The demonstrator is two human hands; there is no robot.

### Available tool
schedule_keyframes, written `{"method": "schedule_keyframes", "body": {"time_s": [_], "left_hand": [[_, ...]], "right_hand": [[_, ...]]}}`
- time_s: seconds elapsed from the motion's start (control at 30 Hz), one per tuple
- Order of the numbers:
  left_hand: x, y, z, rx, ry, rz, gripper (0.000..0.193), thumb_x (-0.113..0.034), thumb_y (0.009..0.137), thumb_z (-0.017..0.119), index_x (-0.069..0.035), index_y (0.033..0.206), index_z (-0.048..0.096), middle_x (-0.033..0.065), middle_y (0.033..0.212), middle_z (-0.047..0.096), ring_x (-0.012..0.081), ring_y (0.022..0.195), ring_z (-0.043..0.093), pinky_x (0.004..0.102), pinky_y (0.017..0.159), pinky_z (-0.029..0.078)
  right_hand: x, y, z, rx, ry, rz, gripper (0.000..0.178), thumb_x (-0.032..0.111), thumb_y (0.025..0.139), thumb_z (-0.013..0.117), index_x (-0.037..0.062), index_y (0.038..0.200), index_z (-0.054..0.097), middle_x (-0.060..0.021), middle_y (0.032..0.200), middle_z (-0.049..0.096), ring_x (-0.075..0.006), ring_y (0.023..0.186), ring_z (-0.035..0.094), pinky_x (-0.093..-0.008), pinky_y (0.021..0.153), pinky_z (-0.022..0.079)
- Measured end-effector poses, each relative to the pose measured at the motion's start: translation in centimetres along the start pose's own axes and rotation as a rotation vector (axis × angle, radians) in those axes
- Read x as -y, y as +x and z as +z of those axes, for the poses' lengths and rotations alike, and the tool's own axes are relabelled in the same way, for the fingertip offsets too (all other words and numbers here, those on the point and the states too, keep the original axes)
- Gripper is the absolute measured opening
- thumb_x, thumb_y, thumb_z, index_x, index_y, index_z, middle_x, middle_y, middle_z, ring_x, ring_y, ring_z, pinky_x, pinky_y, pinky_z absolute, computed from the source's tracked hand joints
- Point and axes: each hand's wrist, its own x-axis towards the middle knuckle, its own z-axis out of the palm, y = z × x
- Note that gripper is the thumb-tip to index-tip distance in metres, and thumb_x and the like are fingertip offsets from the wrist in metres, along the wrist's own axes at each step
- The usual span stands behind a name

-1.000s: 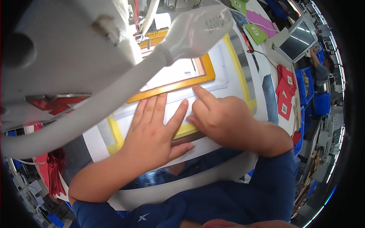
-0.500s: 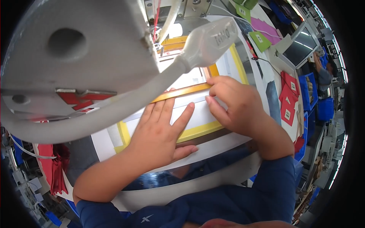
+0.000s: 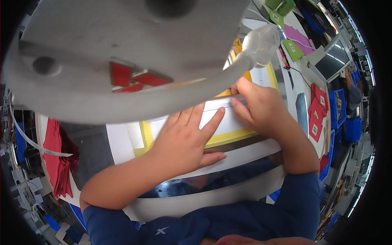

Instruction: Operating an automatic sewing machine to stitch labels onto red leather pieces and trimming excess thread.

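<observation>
My left hand (image 3: 183,139) lies flat, fingers spread, on a white surface (image 3: 228,119) bordered by yellow strips (image 3: 230,138). Its longest fingertips are hidden behind a thick grey tube. Farther right, my right hand (image 3: 261,104) is closed, its thumb and bent forefinger at the near right part of an orange frame (image 3: 224,93). The frame's edge appears to sit between them. Most of the frame is covered by the large grey machine head (image 3: 134,36), which hangs over the work, and by the tube (image 3: 171,107) in front of it.
Red cloth pieces (image 3: 57,159) hang at the left table edge. To the right are red pieces with white labels (image 3: 316,114), a screen (image 3: 332,59) and blue bins (image 3: 337,107). Green pieces (image 3: 292,50) and a purple sheet (image 3: 298,36) lie at the far right.
The view has shifted, so the machine head and tube now cover more of the orange frame and my left fingertips. My right thumb is closer to the forefinger. My left hand stays spread.
</observation>
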Motion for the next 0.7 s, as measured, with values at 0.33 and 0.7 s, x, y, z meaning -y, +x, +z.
{"method": "schedule_keyframes", "body": {"time_s": [0.33, 0.7], "left_hand": [[0.0, -1.1, 0.8, -0.095, 0.028, 0.018, 0.09, -0.063, 0.096, 0.071, -0.009, 0.164, 0.048, 0.0419, 0.156, 0.046, 0.0565, 0.149, 0.045, 0.0627, 0.129, 0.029], [-0.1, -2.2, 1.9, -0.206, 0.113, -0.045, 0.084, -0.062, 0.094, 0.072, -0.002, 0.151, 0.06, 0.0413, 0.151, 0.053, 0.0562, 0.146, 0.048, 0.0623, 0.128, 0.031]], "right_hand": [[0.3, 1.2, -0.2, -0.015, -0.141, -0.181, 0.015, 0.016, 0.098, 0.071, 0.0095, 0.11, 0.065, -0.014, 0.089, 0.074, -0.0384, 0.079, 0.072, -0.0485, 0.068, 0.056], [4.5, 6.3, 0.4, 0.292, -0.223, -0.294, 0.02, 0.02, 0.094, 0.076, 0.009, 0.111, 0.074, -0.0111, 0.093, 0.077, -0.0353, 0.085, 0.074, -0.0469, 0.074, 0.058]]}}
